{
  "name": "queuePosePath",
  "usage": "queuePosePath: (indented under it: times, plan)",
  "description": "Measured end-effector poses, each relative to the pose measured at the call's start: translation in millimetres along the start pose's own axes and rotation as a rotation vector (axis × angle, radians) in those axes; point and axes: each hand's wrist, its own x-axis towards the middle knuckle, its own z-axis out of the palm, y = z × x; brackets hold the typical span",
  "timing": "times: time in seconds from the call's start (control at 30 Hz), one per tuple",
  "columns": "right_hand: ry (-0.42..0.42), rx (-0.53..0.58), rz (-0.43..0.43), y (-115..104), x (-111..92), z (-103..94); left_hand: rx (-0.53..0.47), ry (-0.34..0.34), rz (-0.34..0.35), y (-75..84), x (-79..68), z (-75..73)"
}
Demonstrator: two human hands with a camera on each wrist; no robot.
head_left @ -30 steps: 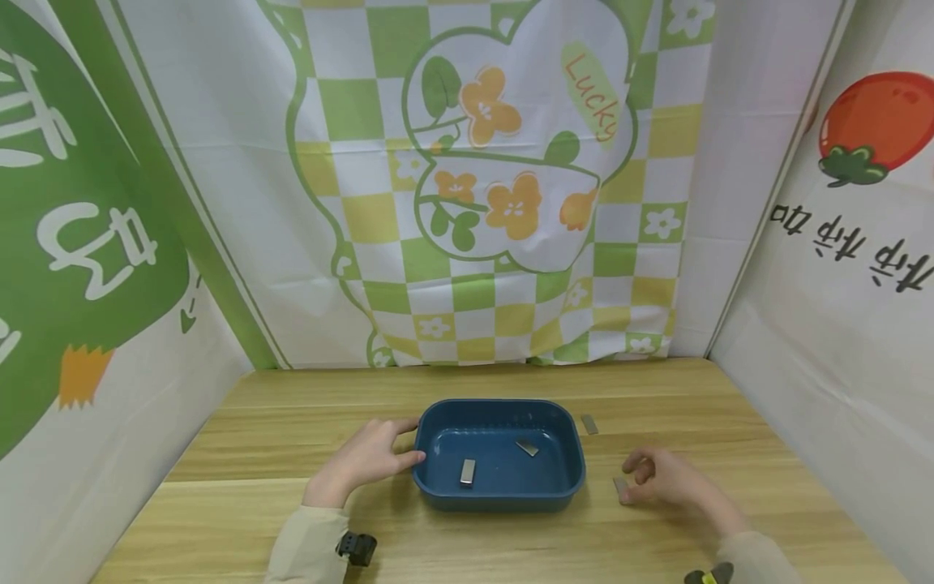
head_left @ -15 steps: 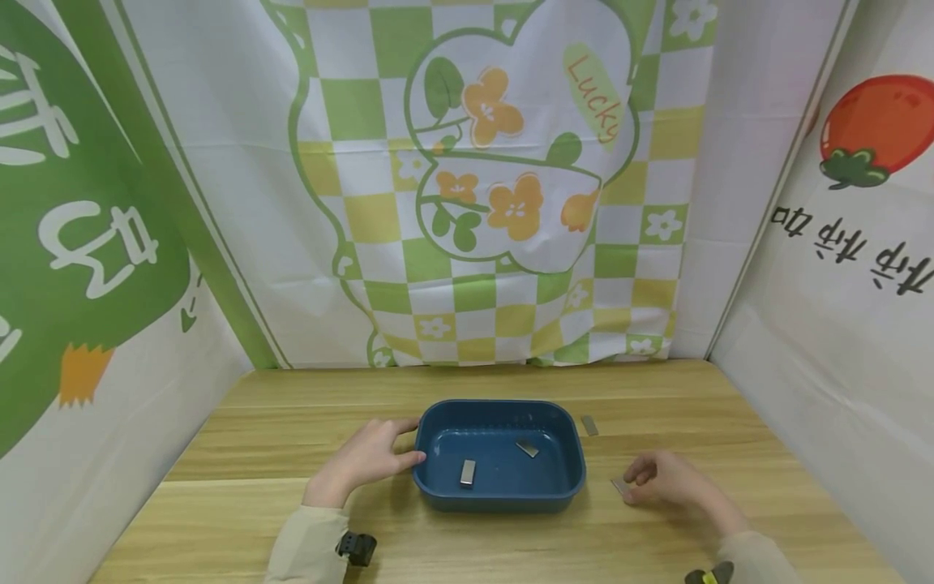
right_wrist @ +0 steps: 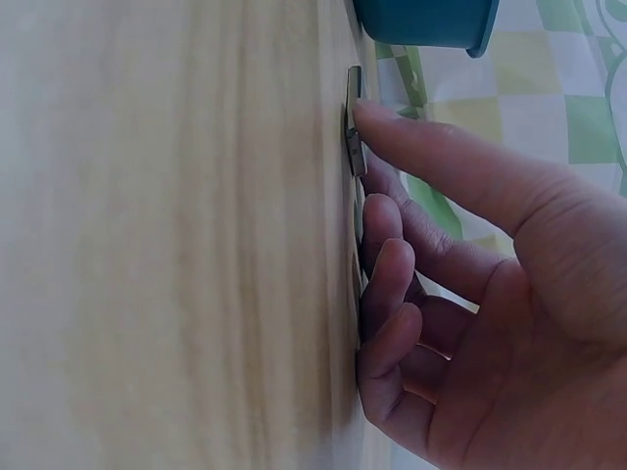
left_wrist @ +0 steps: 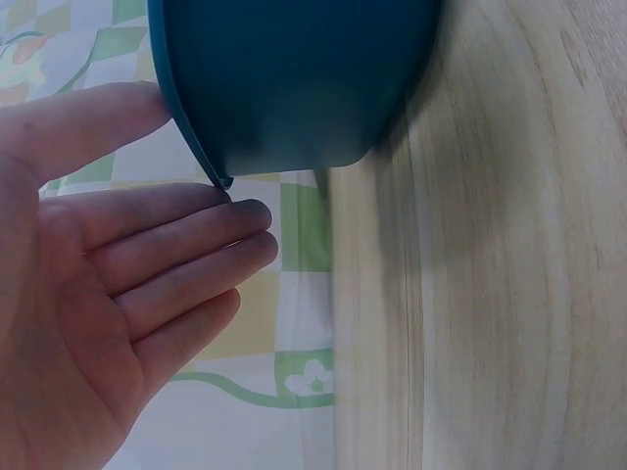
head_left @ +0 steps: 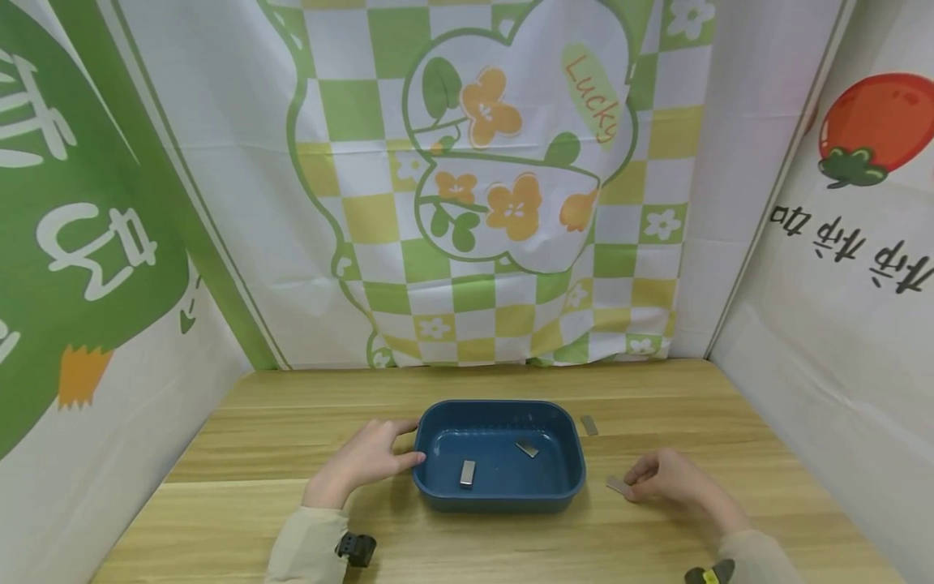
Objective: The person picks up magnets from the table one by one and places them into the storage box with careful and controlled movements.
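Observation:
A dark blue plastic bin (head_left: 503, 504) stands on the wooden table, with two small metal bars (head_left: 468, 473) lying apart on its floor. My left hand (head_left: 372, 456) touches its left rim with thumb and fingertips, the fingers mostly straight in the left wrist view. Right of the bin, my right hand (head_left: 667, 477) holds a small flat rectangular metal bar (right_wrist: 354, 122) low at the tabletop. Its thumb presses on the bar and the index finger meets the lower end. The other fingers curl against the table. Part of the bar is hidden by the thumb.
Another flat metal bar (head_left: 589, 425) lies on the table (head_left: 292, 405) near the bin's back right corner. A checked cloth (head_left: 474, 324) hangs behind the table, and printed cloth panels (head_left: 824, 365) flank both sides.
The metal bar at my right hand has turned, its free end swinging left toward the bin. My right hand has shifted only slightly; the left hand and bin have not moved.

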Motion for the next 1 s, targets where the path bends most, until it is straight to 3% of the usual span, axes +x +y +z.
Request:
queuePosePath:
  times: [0.57,1.0]
  plan:
    - [-0.016,-0.031,-0.026,0.6,1.5,-1.5,0.004,0.002,-0.001,-1.1,0.3,0.9]
    - [-0.079,-0.006,-0.054,1.4,3.0,-4.0,-0.007,-0.004,-0.001,-0.6,0.5,0.6]
